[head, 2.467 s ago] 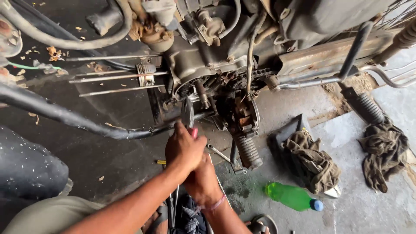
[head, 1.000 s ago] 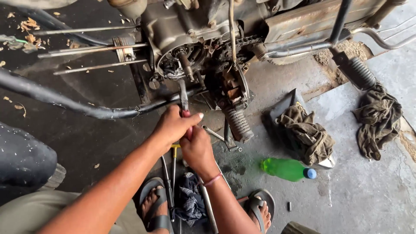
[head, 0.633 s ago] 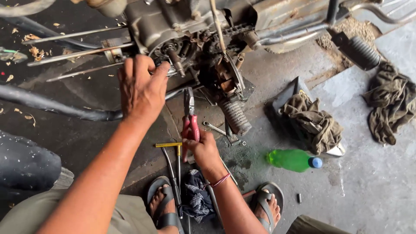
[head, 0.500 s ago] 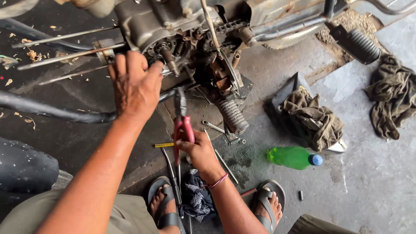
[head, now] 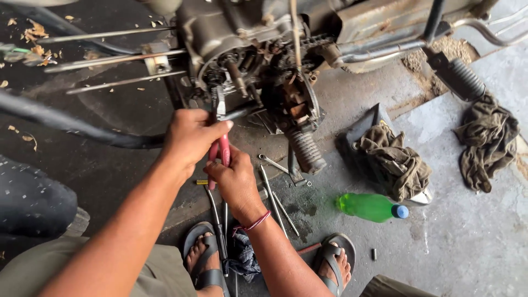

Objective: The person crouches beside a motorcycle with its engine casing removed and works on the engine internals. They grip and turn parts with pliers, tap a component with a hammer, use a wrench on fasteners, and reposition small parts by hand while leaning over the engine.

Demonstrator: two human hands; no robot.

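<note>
Both hands, left hand over right hand, are clenched on the red-handled pliers biting a part at the engine opening, w/ risk they slip off and knuckles hit metal.

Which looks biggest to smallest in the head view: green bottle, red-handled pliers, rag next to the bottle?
1. Rag, bunched on a metal tray: largest.
2. Green bottle and red-handled pliers: similar in length; the pliers are partly hidden by both hands, left and right, so no ranking between them.
</note>
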